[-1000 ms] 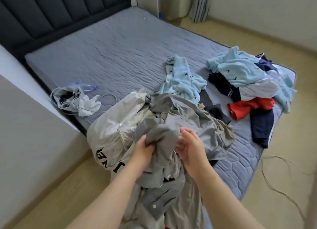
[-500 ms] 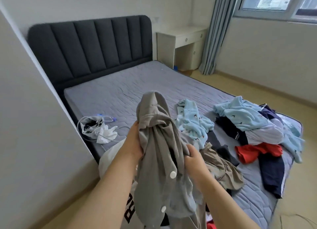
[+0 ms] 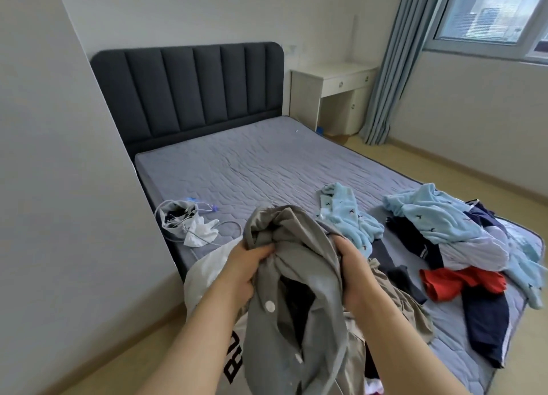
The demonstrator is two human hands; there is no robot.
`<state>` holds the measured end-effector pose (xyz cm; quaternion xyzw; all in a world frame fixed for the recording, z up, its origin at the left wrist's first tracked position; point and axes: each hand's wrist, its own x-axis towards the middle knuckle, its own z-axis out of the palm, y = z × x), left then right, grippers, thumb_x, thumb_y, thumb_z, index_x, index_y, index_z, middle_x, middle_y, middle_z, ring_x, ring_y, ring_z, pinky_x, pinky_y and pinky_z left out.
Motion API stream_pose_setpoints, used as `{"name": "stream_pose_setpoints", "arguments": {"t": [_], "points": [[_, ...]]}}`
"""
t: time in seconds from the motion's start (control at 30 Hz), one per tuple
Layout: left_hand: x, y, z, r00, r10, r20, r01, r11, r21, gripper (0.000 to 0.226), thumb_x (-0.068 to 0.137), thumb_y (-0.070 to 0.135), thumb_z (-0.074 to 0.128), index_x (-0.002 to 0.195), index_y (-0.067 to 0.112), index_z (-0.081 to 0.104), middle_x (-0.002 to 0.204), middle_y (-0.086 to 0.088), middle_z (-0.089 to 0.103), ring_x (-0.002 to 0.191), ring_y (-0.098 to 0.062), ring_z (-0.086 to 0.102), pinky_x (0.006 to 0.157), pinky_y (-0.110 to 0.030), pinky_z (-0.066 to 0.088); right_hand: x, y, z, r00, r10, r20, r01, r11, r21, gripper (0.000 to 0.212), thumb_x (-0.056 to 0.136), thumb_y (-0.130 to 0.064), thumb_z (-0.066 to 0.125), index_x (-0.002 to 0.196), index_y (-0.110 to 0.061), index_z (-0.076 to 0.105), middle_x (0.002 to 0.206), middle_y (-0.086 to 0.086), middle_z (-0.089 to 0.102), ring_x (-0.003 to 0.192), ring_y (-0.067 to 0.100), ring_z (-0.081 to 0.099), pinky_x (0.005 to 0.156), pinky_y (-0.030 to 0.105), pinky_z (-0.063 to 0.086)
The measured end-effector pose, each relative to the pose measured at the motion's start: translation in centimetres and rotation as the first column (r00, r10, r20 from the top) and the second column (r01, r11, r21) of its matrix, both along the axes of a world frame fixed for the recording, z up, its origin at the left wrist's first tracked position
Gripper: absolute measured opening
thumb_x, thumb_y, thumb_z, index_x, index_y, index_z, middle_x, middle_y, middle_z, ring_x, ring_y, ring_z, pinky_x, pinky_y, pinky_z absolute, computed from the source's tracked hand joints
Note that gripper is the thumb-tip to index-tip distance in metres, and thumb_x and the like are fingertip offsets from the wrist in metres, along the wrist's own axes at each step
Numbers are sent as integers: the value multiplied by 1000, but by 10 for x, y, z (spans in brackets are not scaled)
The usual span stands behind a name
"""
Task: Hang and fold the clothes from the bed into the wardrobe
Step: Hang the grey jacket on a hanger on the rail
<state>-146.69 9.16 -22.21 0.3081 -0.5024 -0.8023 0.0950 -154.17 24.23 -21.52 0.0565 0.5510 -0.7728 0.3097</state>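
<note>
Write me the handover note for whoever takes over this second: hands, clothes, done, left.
Left hand and right hand both grip the bunched grey shirt, held up over the bed.
On the bed: a light blue garment, a mixed pile with a red piece, a white lettered garment below the shirt.
Done: nothing visibly hung or folded.
Left: the shirt, then everything else; wardrobe not in view.

The left hand (image 3: pixel 243 266) and right hand (image 3: pixel 355 265) are bare. The left forearm (image 3: pixel 192 344) and right forearm (image 3: pixel 396 342) are bare too, right to the picture's lower edge.
</note>
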Motion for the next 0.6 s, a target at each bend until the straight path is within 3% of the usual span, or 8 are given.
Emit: {"name": "stream_pose_setpoints", "arguments": {"t": [0.07,0.13,0.27,0.37,0.43,0.5,0.53,0.6], "points": [[2,-15,4,997,80,-17,-78,993,94,10,87,4,57,91,9,64,67,-8,72,59,-20,69,51,-28,54,1,1,-2,1000,22,-1,-22,1000,15,22,89,-29,56,99,-13,69,95,8,72,86,23,68,68,33,53],[3,-31,6,988,151,-33,-149,988,32,10,87,9,58,93,11,65,75,-8,72,69,-22,69,60,-30,55,1,2,-2,999,39,23,-39,999,-1,24,89,-32,55,86,-19,75,87,5,74,75,18,71,65,31,52],[0,-36,8,957,288,22,-234,818,-526,18,79,14,65,92,25,59,98,-3,65,98,-26,60,94,-44,48,2,-7,2,996,60,58,-59,998,-24,28,89,-33,56,75,-17,74,76,5,74,62,16,70,49,23,51],[-1,-16,7,999,17,-42,-38,822,-568,59,59,14,60,113,35,49,123,-3,54,116,-23,52,100,-43,43,-2,-15,6,998,27,57,-20,992,-121,36,89,-34,56,66,-15,76,74,7,74,62,17,70,46,25,53],[-3,-4,0,967,-246,-71,170,823,-542,80,62,3,58,126,46,36,142,3,34,131,-12,38,108,-33,36,-5,-16,8,998,58,21,-55,989,-139,39,90,-32,54,64,-15,77,76,8,74,65,18,71,49,26,54],[-8,-1,-6,912,-407,-46,288,718,-634,73,70,-5,56,120,46,43,132,12,39,118,10,40,97,-9,37,-5,-17,7,994,111,-14,-112,988,-106,36,91,-27,53,69,-14,78,82,11,74,73,21,72,59,30,57],[-11,-1,-6,916,-400,-24,288,700,-654,59,73,-6,54,112,38,53,117,11,50,102,12,49,85,-5,40,-5,-16,6,990,136,-28,-139,986,-97,31,91,-24,52,80,-10,77,89,13,73,82,23,71,68,33,57],[-16,-4,-3,962,-273,19,227,755,-616,32,81,-5,53,91,24,63,86,5,64,84,-7,59,73,-18,48,-8,-12,0,989,137,-63,-143,984,-102,24,91,-16,51,97,-7,72,97,14,72,91,23,69,78,34,56]]}}
